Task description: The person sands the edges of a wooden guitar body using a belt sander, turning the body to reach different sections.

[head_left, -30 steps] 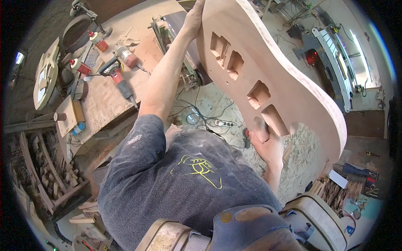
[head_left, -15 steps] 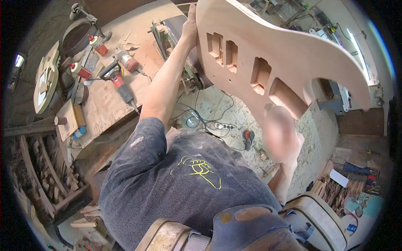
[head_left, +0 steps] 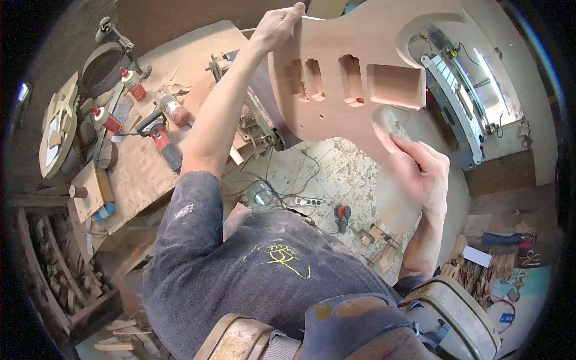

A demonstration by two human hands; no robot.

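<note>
A bare wooden electric guitar body is held up in front of me, its routed cavities facing me. My left hand grips its upper left edge, fingers wrapped over the rim. At the lower right, my right hand is closed on the horn beside the neck pocket; a blurred patch covers part of that hand and the wood there. Behind the body's left side stands a machine with a wide dark belt; whether the body touches it I cannot tell.
On the left workbench lie a red-and-black power tool, another power tool and glue bottles. Cables, a power strip and a red-and-black sander are on the floor. Wood scraps lie at right.
The guitar body has swung and tilted, its right horn going up and away, with both hands still on it. My right hand has moved up and right; my view has shifted slightly.
</note>
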